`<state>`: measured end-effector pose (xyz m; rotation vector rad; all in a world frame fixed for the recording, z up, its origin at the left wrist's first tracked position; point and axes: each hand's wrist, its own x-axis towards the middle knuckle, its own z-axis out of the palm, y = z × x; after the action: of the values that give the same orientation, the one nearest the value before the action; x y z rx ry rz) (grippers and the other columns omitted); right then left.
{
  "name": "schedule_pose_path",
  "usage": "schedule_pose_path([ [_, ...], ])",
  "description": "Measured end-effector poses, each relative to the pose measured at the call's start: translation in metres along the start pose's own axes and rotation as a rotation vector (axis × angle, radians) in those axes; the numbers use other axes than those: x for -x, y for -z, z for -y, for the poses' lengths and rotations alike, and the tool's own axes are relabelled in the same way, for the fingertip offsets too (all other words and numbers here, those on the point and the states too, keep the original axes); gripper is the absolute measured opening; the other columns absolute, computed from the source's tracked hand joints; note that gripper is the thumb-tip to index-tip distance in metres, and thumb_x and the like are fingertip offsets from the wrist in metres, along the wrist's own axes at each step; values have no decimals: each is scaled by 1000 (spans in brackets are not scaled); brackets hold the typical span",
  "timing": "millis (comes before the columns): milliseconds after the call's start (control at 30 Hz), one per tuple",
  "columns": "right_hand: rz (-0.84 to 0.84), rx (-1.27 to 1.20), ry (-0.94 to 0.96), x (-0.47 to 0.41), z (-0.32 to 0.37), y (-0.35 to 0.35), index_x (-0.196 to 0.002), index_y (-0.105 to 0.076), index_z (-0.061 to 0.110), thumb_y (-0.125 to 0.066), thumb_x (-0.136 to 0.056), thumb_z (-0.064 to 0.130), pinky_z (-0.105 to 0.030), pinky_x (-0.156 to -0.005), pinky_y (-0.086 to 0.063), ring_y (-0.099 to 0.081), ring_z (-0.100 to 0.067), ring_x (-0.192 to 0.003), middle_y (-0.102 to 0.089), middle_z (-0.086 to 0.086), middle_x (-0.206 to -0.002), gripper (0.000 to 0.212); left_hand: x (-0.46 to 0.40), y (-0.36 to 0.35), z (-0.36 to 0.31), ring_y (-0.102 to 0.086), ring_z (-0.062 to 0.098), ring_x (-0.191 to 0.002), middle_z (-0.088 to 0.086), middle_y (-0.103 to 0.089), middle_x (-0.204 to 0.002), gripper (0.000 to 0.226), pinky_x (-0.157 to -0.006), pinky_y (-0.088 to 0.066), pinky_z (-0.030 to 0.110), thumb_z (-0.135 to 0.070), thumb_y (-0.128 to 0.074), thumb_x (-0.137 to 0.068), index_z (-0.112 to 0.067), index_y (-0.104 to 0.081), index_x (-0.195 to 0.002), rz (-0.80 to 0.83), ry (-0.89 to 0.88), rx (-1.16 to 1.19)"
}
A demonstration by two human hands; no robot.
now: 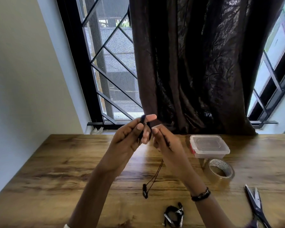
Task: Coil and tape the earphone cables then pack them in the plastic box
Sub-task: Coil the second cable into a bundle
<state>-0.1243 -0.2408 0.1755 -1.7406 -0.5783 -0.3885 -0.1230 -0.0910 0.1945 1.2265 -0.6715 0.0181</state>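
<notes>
Both hands are raised above the wooden table (pixel 56 170). My left hand (pixel 132 137) holds a black earphone cable (pixel 146 127) looped round its outstretched fingers, with the thumb pressing on the loops. My right hand (pixel 164 140) pinches the same cable just to the right of the loops. The loose end hangs down between my forearms, and its earbuds (pixel 145 192) dangle near the tabletop. A coiled, taped earphone bundle (pixel 174 214) lies on the table near the front edge. The clear plastic box (pixel 209 146) stands closed at the back right.
A roll of clear tape (pixel 220 170) stands in front of the box. Black-handled scissors (pixel 255 204) lie at the right front. A dark curtain (pixel 196 63) hangs behind the table over a barred window (pixel 109 63).
</notes>
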Motion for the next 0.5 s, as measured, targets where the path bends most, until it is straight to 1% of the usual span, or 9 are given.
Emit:
schedule_pose_path([
  [33, 5, 10, -19, 3, -2, -4, -86, -54, 6, -38, -102, 22, -46, -55, -36, -42, -32, -60, -45, -16, -65, 28, -1, 2, 2, -52, 8, -71, -5, -52, -76, 37, -82, -45, 30, -7, -34, -101, 3, -48, -134, -31, -1, 24],
  [67, 9, 27, -30, 6, -5, -8, -85, -54, 7, -39, -102, 20, -44, -54, -36, -42, -31, -59, -46, -15, -64, 26, -1, 3, 4, -54, 8, -71, -4, -53, -76, 38, -80, -46, 32, -6, -34, -101, 4, -45, -135, -53, -3, 47],
  [133, 22, 56, -42, 11, -8, -14, -84, -53, 12, -39, -103, 16, -40, -52, -34, -42, -31, -57, -46, -14, -62, 24, -2, 4, 7, -56, 9, -72, -2, -56, -79, 39, -70, -48, 29, -5, -35, -99, 6, -42, -136, -87, -5, 85],
  [167, 34, 62, -53, 14, -9, -15, -84, -53, 16, -39, -103, 17, -40, -51, -34, -41, -31, -57, -46, -14, -62, 24, -2, 4, 8, -55, 9, -73, -1, -58, -82, 39, -65, -48, 26, -5, -37, -98, 6, -42, -135, -104, -6, 95],
  [233, 63, 104, -60, 17, -9, -17, -84, -51, 21, -38, -102, 27, -39, -52, -34, -43, -29, -56, -46, -11, -61, 23, -2, 4, 11, -57, 8, -76, -2, -62, -87, 40, -62, -49, 23, -7, -40, -96, 3, -44, -134, -141, -4, 80],
  [300, 88, 162, -37, 21, -8, -17, -85, -51, 23, -36, -101, 33, -38, -52, -34, -43, -26, -53, -47, -10, -60, 24, -3, 6, 15, -62, 7, -81, -4, -66, -90, 37, -70, -51, 20, -5, -40, -96, -1, -46, -133, -195, -7, -8],
  [367, 117, 200, -11, 24, -7, -17, -86, -51, 25, -36, -102, 33, -42, -52, -34, -42, -29, -50, -47, -12, -58, 22, -5, 6, 19, -66, 8, -85, -2, -68, -93, 36, -80, -52, 21, 2, -37, -98, -1, -45, -132, -246, -21, -145],
  [433, 152, 237, -5, 27, -5, -15, -89, -52, 25, -36, -102, 35, -45, -51, -34, -43, -32, -50, -48, -14, -59, 23, -5, 6, 23, -67, 8, -87, 2, -67, -96, 36, -83, -51, 20, 6, -35, -99, 0, -43, -134, -267, -29, -268],
  [500, 193, 258, -19, 29, -4, -13, -90, -54, 25, -39, -102, 38, -44, -50, -33, -43, -29, -49, -50, -13, -58, 23, -4, 4, 27, -67, 8, -91, 5, -66, -100, 37, -84, -49, 18, 7, -34, -100, 2, -41, -136, -263, -39, -388],
])
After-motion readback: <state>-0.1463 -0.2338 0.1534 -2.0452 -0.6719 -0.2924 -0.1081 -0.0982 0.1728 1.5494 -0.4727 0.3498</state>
